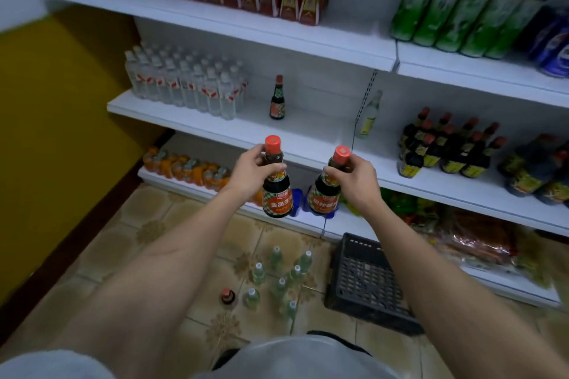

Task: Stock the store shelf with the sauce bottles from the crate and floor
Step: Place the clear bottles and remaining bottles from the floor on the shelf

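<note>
Both arms are bare from the lower frame edge up to the wrists, with no watch, band or ring visible on the left hand [251,169] or the right hand [354,177]. A pale grey short sleeve [46,364] shows at the lower left corner (only its edge is in view). Light grey fabric [295,357] of the same plain kind covers the body at the bottom centre, with a dark garment [228,358] beneath it.
</note>
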